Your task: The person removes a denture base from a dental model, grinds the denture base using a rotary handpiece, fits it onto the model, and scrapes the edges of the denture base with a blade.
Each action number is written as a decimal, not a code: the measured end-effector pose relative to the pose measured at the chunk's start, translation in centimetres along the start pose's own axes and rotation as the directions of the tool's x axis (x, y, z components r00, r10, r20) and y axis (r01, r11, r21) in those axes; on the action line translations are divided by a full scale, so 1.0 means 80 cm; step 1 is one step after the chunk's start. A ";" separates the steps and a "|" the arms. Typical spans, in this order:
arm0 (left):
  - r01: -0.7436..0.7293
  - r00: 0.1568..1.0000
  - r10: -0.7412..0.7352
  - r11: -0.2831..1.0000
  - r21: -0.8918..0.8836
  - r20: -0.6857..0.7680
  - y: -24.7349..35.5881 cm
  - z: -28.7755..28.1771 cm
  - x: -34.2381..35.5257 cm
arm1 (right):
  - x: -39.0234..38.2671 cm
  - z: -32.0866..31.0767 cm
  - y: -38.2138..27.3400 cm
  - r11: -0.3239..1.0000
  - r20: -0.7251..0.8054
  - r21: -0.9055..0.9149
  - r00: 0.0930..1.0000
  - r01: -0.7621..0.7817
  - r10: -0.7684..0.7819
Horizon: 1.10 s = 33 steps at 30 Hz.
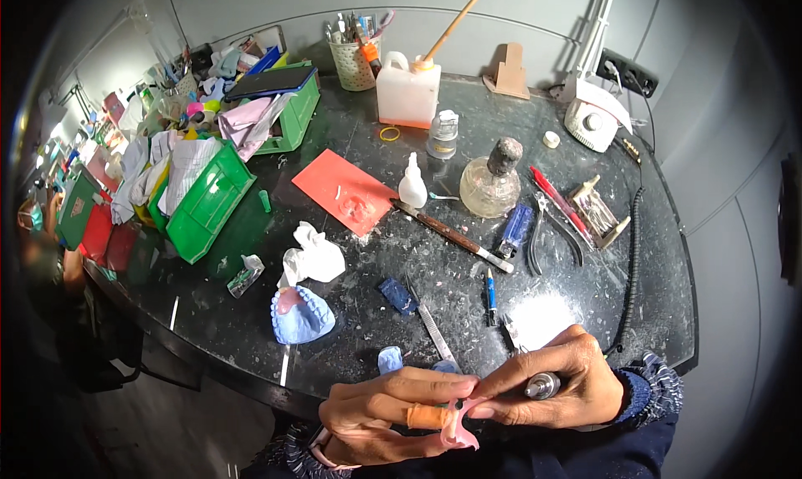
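Observation:
Close to my body, my left hand grips a pink denture plate between its fingers; one finger wears an orange wrap. My right hand holds a metal-tipped handpiece against its palm, while its thumb and forefinger meet the plate's upper edge. Both sets of fingers cover part of the plate. Beyond my left hand sits a blue dental cast of a toothed arch with a pink patch. Small blue pieces and a metal file-like tool lie just past my fingers.
A red sheet, wooden-handled knife, white dropper bottle, glass burner and pliers lie across the dark table. Green bins of papers stand left. A coiled cord runs along the right edge. White tissue lies behind the cast.

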<state>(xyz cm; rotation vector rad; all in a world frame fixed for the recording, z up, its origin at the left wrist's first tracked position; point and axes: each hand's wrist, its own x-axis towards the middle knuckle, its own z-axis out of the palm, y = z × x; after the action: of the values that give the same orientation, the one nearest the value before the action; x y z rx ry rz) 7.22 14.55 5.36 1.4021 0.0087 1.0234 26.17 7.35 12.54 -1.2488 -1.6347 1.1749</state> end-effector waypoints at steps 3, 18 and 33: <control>-0.148 0.989 0.149 0.988 0.055 -0.018 -0.001 0.000 0.003 | 0.001 0.001 -0.002 1.000 0.041 -0.020 0.999 -0.004 0.005; 0.025 0.983 -0.047 0.992 -0.125 -0.179 0.016 0.017 -0.006 | -0.003 0.011 0.008 0.943 -0.077 -0.294 0.979 0.156 -0.186; 0.035 0.998 -0.017 0.936 0.350 -0.054 0.023 0.001 -0.006 | -0.001 0.020 0.020 0.622 0.072 -0.719 0.923 0.311 -0.379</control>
<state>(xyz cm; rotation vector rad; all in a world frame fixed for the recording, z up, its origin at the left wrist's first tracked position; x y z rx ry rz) 5.88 13.90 6.56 1.6943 0.2585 1.0698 25.18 7.11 10.51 -1.3072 -2.2479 0.1901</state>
